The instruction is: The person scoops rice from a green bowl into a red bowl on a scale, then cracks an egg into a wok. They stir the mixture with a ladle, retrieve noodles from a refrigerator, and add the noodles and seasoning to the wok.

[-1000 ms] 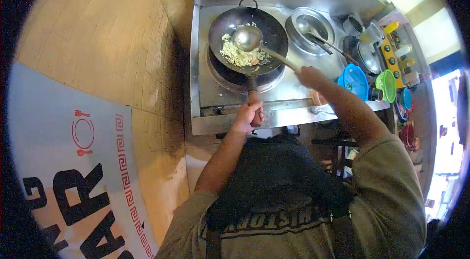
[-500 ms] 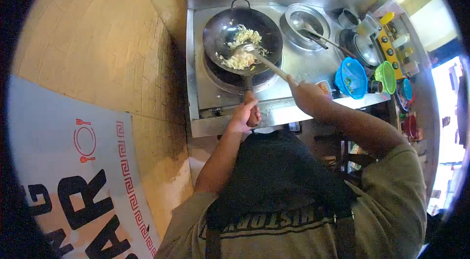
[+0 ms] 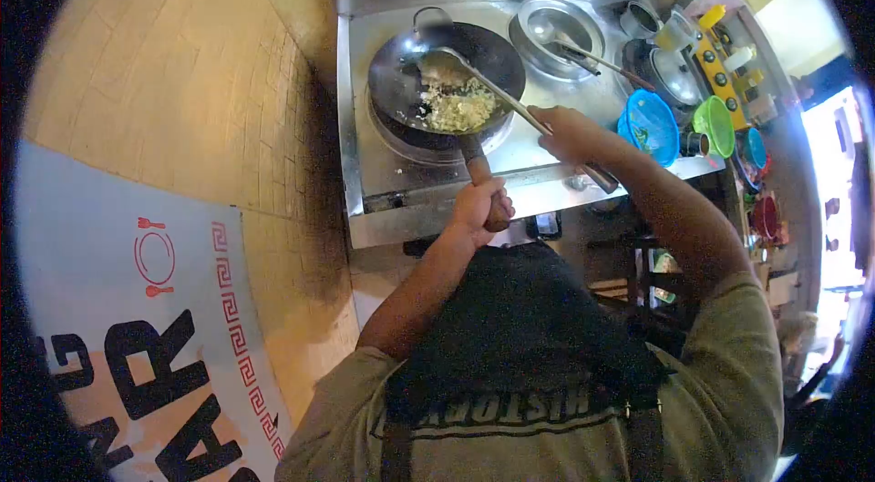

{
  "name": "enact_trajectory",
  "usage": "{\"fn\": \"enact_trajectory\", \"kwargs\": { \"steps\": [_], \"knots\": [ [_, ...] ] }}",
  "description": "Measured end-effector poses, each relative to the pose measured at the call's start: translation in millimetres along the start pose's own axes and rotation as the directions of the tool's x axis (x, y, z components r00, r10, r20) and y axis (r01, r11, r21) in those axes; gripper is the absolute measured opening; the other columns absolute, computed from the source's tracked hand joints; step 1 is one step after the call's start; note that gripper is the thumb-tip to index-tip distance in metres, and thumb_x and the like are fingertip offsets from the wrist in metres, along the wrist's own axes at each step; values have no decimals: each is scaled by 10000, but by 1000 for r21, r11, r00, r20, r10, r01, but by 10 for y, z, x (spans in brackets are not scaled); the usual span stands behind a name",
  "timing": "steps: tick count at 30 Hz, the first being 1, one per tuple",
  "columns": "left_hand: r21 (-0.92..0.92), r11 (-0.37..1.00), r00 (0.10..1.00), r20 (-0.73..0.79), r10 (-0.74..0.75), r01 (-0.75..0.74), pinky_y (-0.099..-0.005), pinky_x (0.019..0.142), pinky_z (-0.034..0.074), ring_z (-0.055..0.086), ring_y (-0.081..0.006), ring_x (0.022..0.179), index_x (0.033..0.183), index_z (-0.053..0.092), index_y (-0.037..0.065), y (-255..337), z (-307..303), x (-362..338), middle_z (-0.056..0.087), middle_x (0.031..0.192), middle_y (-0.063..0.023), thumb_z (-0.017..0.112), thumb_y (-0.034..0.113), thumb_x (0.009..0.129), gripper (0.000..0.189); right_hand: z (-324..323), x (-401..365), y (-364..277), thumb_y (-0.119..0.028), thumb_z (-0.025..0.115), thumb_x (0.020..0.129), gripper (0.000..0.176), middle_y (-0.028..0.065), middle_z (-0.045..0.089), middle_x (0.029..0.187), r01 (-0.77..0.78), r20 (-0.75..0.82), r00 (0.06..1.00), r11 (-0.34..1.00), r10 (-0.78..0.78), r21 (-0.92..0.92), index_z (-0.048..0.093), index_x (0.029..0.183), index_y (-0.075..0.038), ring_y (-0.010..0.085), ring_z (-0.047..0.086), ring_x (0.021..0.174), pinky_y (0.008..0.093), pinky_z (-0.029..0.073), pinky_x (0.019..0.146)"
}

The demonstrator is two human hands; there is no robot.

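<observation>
A dark wok [image 3: 392, 86] sits on the steel stove, tilted slightly, with chopped pale food that looks like rice [image 3: 460, 110] gathered on its near side. My left hand [image 3: 483, 207] is wrapped round the wok's wooden handle. In my right hand [image 3: 570, 136] is the shaft of a long metal wok ladle [image 3: 497, 92], whose wooden end sticks out behind the hand. The ladle's head lies inside the wok, at the far side of the food. Its exact contact with the wok is blurred.
Right of the wok stands a metal basin [image 3: 524, 49] holding another ladle. Farther right are a blue basket [image 3: 649, 127], a green basket [image 3: 714, 127], a lidded pot [image 3: 676, 75] and bottles. A wall [image 3: 182, 72] closes off the left side.
The ladle head has moved from the near food to the wok's far side. The food now lies nearer the handle. My left hand and the handle have shifted right.
</observation>
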State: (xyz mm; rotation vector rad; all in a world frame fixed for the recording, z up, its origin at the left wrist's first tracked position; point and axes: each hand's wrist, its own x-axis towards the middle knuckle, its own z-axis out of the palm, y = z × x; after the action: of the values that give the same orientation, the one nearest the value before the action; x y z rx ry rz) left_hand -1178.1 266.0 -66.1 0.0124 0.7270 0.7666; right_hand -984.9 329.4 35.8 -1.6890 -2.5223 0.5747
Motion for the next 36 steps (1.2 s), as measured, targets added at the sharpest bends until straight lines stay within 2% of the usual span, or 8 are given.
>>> {"fn": "enact_trajectory", "kwargs": {
  "steps": [4, 8, 15, 19, 20, 23, 29, 36],
  "knots": [
    [40, 999, 998, 61, 9, -11, -318, 447, 439, 504, -179, 484, 701, 499, 46, 42, -247, 213, 506, 574, -65, 608, 99, 798, 155, -783, -304, -738, -109, 523, 801, 503, 262, 626, 791, -466, 467, 826, 849, 316, 249, 461, 1298, -59, 384, 636, 752, 456, 492, 678],
    [119, 993, 992, 123, 1, -16, -317, 481, 456, 519, -163, 516, 710, 507, 73, 108, -453, 313, 501, 584, -37, 604, 140, 831, 169, -386, -685, -372, -159, 554, 828, 601, 221, 641, 834, 44, 277, 961, 979, 13, -200, 327, 1372, -44, 377, 634, 713, 466, 490, 666],
    [199, 980, 1000, -6, 12, -11, -296, 470, 460, 506, -150, 491, 744, 502, 75, 163, -391, 212, 505, 613, -30, 593, 147, 849, 157, 573, 68, -30, -64, 481, 827, 600, 219, 621, 735, -226, 128, 963, 968, 239, -105, 256, 1375, 29, 354, 641, 671, 512, 476, 655],
    [163, 987, 997, 71, -14, 2, -333, 457, 457, 515, -178, 497, 770, 497, 36, 152, -596, 212, 494, 608, -61, 603, 74, 801, 117, 278, -650, -476, -82, 491, 841, 619, 239, 612, 723, -41, 271, 949, 919, 158, -392, 223, 1385, 44, 370, 640, 677, 515, 506, 643],
    [88, 996, 999, 48, -9, 5, -334, 453, 455, 515, -181, 496, 774, 496, 33, 79, -386, 67, 496, 613, -64, 602, 75, 801, 118, 453, -708, -191, -118, 521, 838, 644, 240, 613, 733, 59, 96, 995, 830, -7, -554, 229, 1395, 16, 370, 638, 686, 504, 513, 634],
    [89, 995, 999, 19, 49, -51, -340, 451, 461, 531, -194, 501, 751, 499, 31, -126, -98, -65, 515, 622, -68, 601, 92, 808, 132, -4, -537, -13, -236, 616, 810, 687, 225, 622, 771, -180, 171, 946, 884, 276, -431, 306, 1403, -78, 361, 633, 706, 476, 517, 626],
    [173, 979, 983, 168, 75, -104, -328, 498, 472, 533, -150, 527, 764, 523, 74, 51, -480, 318, 517, 628, -19, 614, 154, 836, 140, -1176, -677, -241, -73, 531, 780, 561, 265, 632, 870, -224, 332, 912, 970, 242, -93, 425, 1330, -34, 378, 632, 847, 467, 493, 741],
    [75, 994, 982, 177, 64, -78, -330, 511, 468, 514, -148, 535, 766, 517, 85, 13, -567, 431, 512, 645, -20, 613, 164, 847, 148, -236, -320, 24, -46, 542, 782, 622, 240, 631, 802, -53, 240, 959, 925, 152, -375, 331, 1366, -6, 349, 636, 709, 434, 510, 646]
  ]
}}
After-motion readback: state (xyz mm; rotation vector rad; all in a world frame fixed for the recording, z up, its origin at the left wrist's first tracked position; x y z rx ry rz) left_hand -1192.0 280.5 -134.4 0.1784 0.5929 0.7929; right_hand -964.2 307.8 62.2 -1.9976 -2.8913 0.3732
